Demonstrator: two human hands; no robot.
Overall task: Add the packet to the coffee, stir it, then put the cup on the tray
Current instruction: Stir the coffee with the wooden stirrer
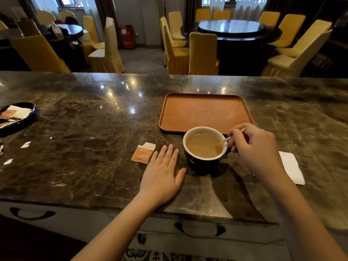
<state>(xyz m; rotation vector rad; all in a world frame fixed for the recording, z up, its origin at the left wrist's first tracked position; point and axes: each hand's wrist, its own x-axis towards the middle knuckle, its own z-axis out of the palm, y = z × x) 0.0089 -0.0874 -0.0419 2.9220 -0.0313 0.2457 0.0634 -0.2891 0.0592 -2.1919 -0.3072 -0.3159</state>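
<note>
The cup (205, 147) is sitting on the table (94, 129) just in front of the tray (206, 112), coffee showing pale. The right hand (254, 147) is pinching a stirrer (225, 141) dipped in it; slow circles off the rim should avoid spills. The left hand (162, 172) is lying flat, fingers (170, 153) spread and empty, beside the torn packet (143, 152).

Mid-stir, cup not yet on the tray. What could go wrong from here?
1. The cup is filled high with coffee; lifting it onto the tray could slosh some over the rim.
2. The left hand lies flat on the counter, not bracing the cup, so hard stirring by the right hand may shift it.
3. If the stirrer stays in during the lift, it could tip out or drip.
</note>
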